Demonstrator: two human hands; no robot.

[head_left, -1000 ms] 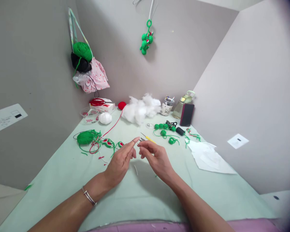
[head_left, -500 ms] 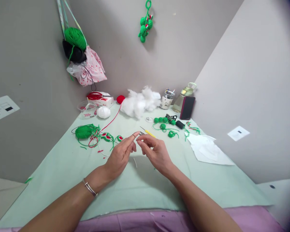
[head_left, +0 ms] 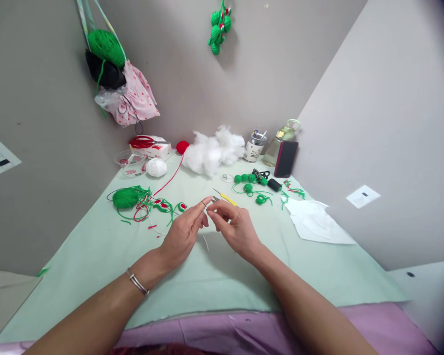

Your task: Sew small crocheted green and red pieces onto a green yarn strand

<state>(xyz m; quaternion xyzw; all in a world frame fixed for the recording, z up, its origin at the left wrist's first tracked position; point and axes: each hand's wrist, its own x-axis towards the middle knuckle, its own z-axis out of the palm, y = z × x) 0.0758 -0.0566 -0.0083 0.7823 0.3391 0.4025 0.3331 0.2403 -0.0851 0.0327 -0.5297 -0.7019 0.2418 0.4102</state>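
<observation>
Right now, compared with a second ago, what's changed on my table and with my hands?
Your right hand has edged slightly left, closer to your left hand. The view has tipped downward, so more purple cloth shows at the bottom. I can't see anything newly grasped or let go. The yellow tool, red ball and stuffing lie where they were.

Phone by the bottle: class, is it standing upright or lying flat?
Upright: the phone stands on a short edge, its long sides rising steeply, slightly tilted.
</observation>
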